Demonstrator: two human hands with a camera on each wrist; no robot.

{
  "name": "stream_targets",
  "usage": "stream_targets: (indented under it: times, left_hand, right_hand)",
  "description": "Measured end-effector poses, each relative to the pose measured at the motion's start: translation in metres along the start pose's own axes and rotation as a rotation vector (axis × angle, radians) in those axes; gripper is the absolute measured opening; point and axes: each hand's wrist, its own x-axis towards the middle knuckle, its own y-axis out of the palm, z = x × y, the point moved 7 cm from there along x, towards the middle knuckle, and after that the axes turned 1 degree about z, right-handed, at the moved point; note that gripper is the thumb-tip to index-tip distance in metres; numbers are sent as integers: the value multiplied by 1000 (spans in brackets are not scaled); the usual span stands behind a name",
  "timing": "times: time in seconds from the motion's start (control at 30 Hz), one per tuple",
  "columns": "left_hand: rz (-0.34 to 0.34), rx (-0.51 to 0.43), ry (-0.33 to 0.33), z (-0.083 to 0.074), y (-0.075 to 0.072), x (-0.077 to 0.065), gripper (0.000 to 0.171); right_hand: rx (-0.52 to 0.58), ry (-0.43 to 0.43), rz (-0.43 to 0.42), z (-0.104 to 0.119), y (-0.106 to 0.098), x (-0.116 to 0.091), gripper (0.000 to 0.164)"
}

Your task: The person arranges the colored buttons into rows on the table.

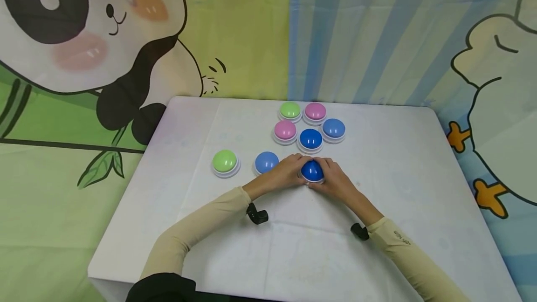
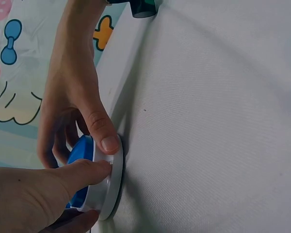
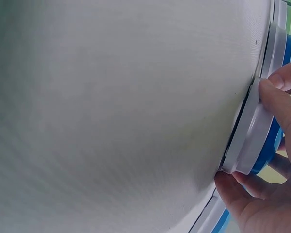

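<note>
In the head view, a dark blue dome push button [image 1: 312, 171] with a white round base sits between both hands near the table's middle. My left hand [image 1: 285, 172] grips its left side, and my right hand [image 1: 334, 181] holds the right side. The left wrist view shows the left thumb on the white base of the button [image 2: 101, 187], with the right thumb next to it. Fingers of both hands curl about the rim of the button [image 3: 250, 141] in the right wrist view. A lighter blue button [image 1: 266, 162] stands just left, partly hidden by the left hand.
Beyond the hands are another dark blue button [image 1: 311, 140], a light blue one [image 1: 333, 128], two pink ones [image 1: 285, 130] and a green one [image 1: 290, 110]. Another green button [image 1: 224, 161] stands at left. All are on a white-covered table [image 1: 293, 255] before a cartoon-printed backdrop [image 1: 251, 36].
</note>
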Motion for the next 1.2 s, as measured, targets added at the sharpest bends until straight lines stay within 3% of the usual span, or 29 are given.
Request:
stream_targets:
  times: [0.13, 0.27, 0.37, 0.43, 0.53, 0.63, 0.77, 0.93, 1.03, 1.2]
  left_hand:
    - [-5, 2, 3, 0, 1, 0, 71]
    - [6, -12, -7, 3, -1, -2, 69]
    - [-17, -4, -34, 10, -13, -4, 67]
    - [-56, 12, -48, 17, -26, -3, 65]
    - [-107, 73, -49, 24, -46, 10, 64]
    - [-93, 190, -59, 32, -56, 32, 68]
    - [15, 308, -103, 47, -50, 64, 84]
    - [147, 312, -163, 60, -35, 88, 94]
    - [172, 339, -151, 61, -30, 93, 88]
    - [148, 341, -122, 59, -28, 95, 79]
  right_hand:
    - [10, 14, 25, 1, 0, -1, 80]
    - [48, 39, 105, 3, -3, -3, 90]
    - [60, 52, 135, 2, -12, -2, 92]
    - [45, 32, 103, 1, -22, 3, 86]
    - [-26, -31, 18, -4, -40, 20, 75]
    - [-110, -79, -16, -10, -50, 42, 72]
    - [-206, -77, 51, -21, -46, 69, 75]
    - [-247, -76, 137, -32, -32, 86, 75]
    - [-232, -67, 161, -37, -26, 90, 75]
    - [-124, -17, 185, -44, -23, 94, 74]
